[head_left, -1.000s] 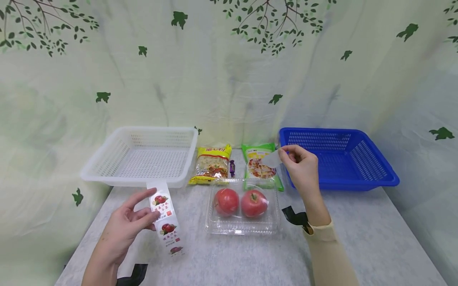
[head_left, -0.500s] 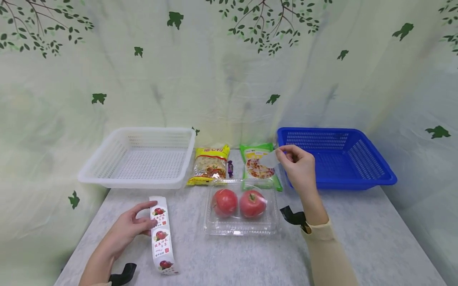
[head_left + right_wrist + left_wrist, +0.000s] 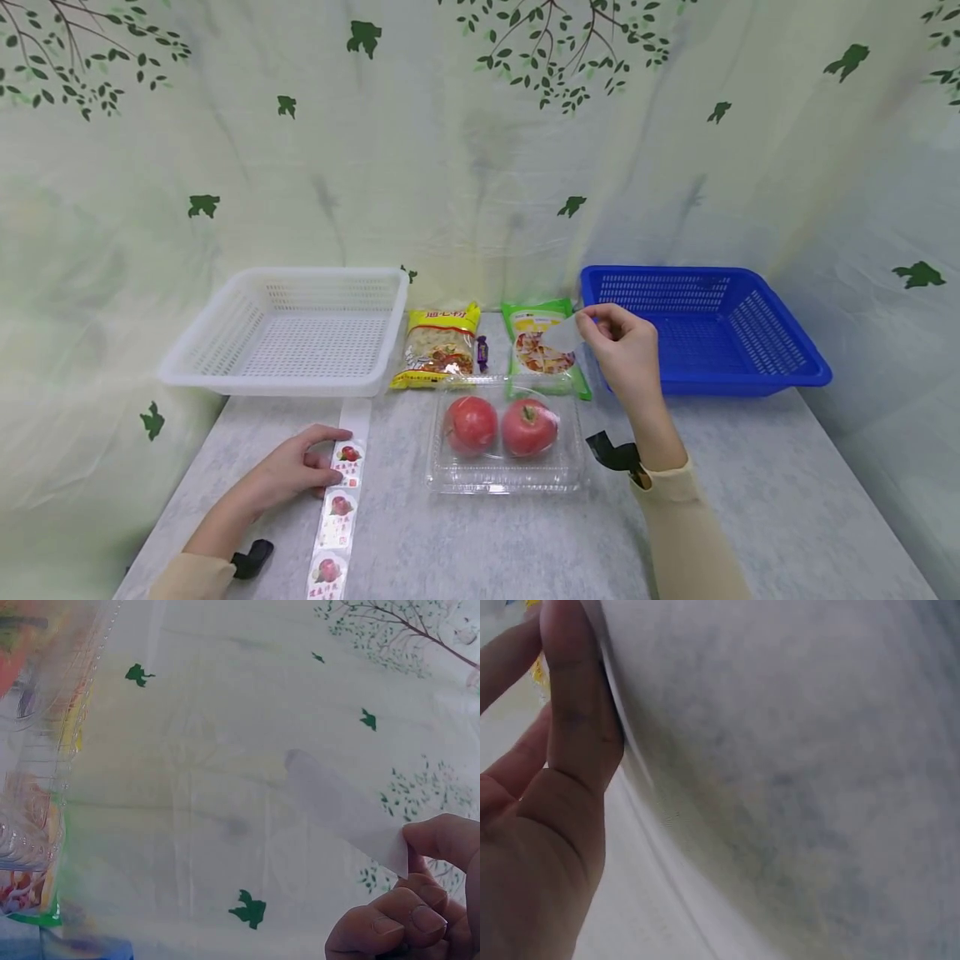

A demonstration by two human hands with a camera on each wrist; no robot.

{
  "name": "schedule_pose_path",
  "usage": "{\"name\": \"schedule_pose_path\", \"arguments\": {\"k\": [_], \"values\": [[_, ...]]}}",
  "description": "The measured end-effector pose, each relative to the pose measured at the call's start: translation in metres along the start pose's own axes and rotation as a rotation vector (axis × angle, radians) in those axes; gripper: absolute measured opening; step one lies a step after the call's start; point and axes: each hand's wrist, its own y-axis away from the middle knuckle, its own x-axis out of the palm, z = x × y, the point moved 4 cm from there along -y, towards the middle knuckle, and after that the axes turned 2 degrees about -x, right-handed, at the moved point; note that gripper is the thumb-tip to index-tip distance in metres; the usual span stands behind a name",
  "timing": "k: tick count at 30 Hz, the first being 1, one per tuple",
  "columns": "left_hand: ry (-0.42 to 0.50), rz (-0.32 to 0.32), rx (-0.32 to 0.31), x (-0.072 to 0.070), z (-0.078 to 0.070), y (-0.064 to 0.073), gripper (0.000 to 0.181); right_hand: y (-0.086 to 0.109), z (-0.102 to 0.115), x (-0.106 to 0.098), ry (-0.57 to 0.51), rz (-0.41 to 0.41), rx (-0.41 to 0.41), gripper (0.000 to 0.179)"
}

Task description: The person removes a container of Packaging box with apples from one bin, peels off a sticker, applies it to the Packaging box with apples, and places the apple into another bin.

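Note:
A strip of stickers (image 3: 340, 518) with red fruit prints lies along the table at the left. My left hand (image 3: 300, 465) pinches its left edge between thumb and fingers; the left wrist view shows the fingers (image 3: 574, 712) at the strip's edge. My right hand (image 3: 626, 337) is raised in front of the blue basket, pinching a single whitish sticker (image 3: 562, 335) by its corner. That sticker (image 3: 341, 814) hangs out from thumb and finger in the right wrist view, its pale side showing. Between the hands sits a closed clear plastic box (image 3: 504, 477) holding two red apples (image 3: 530, 427).
Behind the box lie a yellow pasta bag (image 3: 442, 343), a small purple wrapped candy (image 3: 482, 354) and a green food packet (image 3: 536, 317). A white basket (image 3: 375, 382) stands back left, a blue basket (image 3: 720, 385) back right. A leaf-printed curtain (image 3: 465, 167) hangs behind.
My left hand has lowered the sticker strip toward the table and shifted it, so it now stretches toward the front edge. The right hand keeps holding its sticker in almost the same spot.

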Motion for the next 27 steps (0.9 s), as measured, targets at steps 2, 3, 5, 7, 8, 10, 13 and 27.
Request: {"name": "schedule_pose_path", "arguments": {"k": [2, 3, 5, 7, 8, 10, 13, 27], "values": [[-0.041, -0.008, 0.006, 0.000, -0.001, -0.001, 0.071, 0.000, 0.000, 0.000, 0.003, 0.001, 0.003, 0.012], [-0.085, -0.019, 0.020, 0.001, -0.003, -0.002, 0.070, 0.000, 0.000, 0.000, 0.003, 0.002, 0.006, 0.013], [-0.193, -0.043, 0.069, 0.001, -0.006, -0.004, 0.067, -0.001, 0.000, 0.000, 0.003, 0.003, 0.008, 0.013], [-0.313, -0.076, 0.117, 0.002, -0.010, -0.006, 0.063, -0.001, 0.000, 0.000, 0.005, 0.006, 0.009, 0.013], [-0.368, -0.096, 0.131, 0.003, -0.012, -0.007, 0.062, -0.001, 0.000, 0.000, 0.006, 0.006, 0.010, 0.014], [-0.439, -0.111, 0.135, 0.004, -0.015, -0.007, 0.062, -0.001, 0.000, 0.000, 0.009, 0.007, 0.008, 0.014], [-0.468, -0.110, 0.082, 0.005, -0.018, -0.008, 0.069, -0.001, 0.001, 0.000, 0.012, 0.006, 0.006, 0.015], [-0.469, -0.117, 0.270, 0.023, -0.101, 0.003, 0.042, 0.001, -0.001, 0.003, -0.001, 0.032, 0.038, 0.014]]}}
